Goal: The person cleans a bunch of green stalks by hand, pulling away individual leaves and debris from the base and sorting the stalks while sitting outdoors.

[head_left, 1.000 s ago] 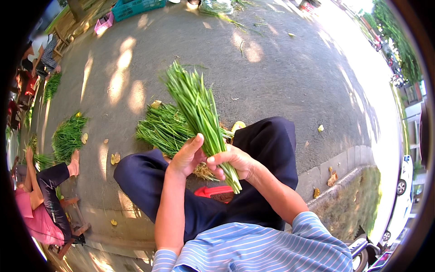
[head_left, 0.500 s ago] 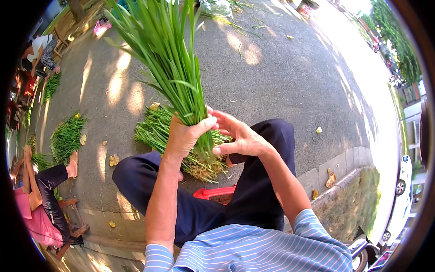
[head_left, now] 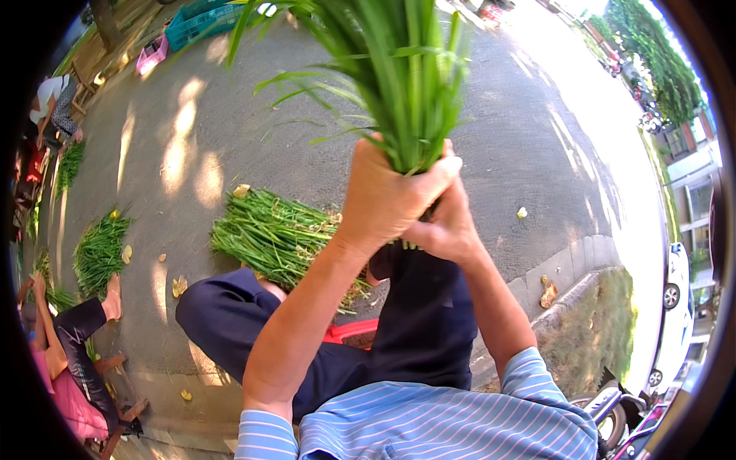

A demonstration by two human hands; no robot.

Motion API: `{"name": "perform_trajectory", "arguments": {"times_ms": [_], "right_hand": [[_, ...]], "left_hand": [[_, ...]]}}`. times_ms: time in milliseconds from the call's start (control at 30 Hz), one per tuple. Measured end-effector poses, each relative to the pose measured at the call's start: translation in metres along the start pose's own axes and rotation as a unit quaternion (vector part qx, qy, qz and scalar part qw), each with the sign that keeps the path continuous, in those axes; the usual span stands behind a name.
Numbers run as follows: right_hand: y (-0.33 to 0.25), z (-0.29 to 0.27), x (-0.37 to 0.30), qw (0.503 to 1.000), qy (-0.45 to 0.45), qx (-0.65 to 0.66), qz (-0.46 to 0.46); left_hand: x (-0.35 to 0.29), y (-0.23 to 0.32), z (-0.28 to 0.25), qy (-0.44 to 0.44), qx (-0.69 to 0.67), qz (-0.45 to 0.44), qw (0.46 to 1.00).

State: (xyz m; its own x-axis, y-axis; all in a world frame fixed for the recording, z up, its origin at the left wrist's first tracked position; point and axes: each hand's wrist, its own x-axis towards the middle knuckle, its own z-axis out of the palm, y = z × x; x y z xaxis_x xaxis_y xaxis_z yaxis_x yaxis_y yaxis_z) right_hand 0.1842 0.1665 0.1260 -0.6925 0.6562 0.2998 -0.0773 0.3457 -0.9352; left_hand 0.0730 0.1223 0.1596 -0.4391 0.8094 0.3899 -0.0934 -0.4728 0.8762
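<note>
A thick bunch of garlic chives (head_left: 410,88), long flat green leaves, stands upright in front of me with its tips fanned out at the top. My left hand (head_left: 379,195) is closed around its lower part, thumb across the front. Just below and to the right, my right hand (head_left: 452,222) is wrapped about the stem ends, which show slightly beneath its fingers. On the pavement beyond my knees lies a loose pile of chives (head_left: 268,234) with yellowed, straw-like bits at its right end.
Something red and plastic (head_left: 354,330) shows between my legs. At left, a person in pink (head_left: 73,391) sits by another chive heap (head_left: 103,245). A teal crate (head_left: 203,24) and pink basket (head_left: 152,55) stand far left. A curb (head_left: 567,264) and parked motorbike (head_left: 613,418) are right.
The bunch has moved right, both hands with it. My right hand, open beside the stems before, has closed around their lower ends. The teal crate shows more fully.
</note>
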Motion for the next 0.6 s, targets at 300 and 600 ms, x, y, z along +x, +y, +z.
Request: {"name": "perform_trajectory", "arguments": {"times_ms": [300,600], "right_hand": [[-0.013,-0.063,-0.034,0.995,0.046,-0.085,-0.016],[0.022,-0.064,-0.056,0.995,0.052,-0.042,0.069]], "left_hand": [[0.003,-0.01,0.061,-0.126,-0.022,0.038,0.991],[-0.017,-0.033,0.05,-0.194,-0.059,-0.028,0.979]]}}
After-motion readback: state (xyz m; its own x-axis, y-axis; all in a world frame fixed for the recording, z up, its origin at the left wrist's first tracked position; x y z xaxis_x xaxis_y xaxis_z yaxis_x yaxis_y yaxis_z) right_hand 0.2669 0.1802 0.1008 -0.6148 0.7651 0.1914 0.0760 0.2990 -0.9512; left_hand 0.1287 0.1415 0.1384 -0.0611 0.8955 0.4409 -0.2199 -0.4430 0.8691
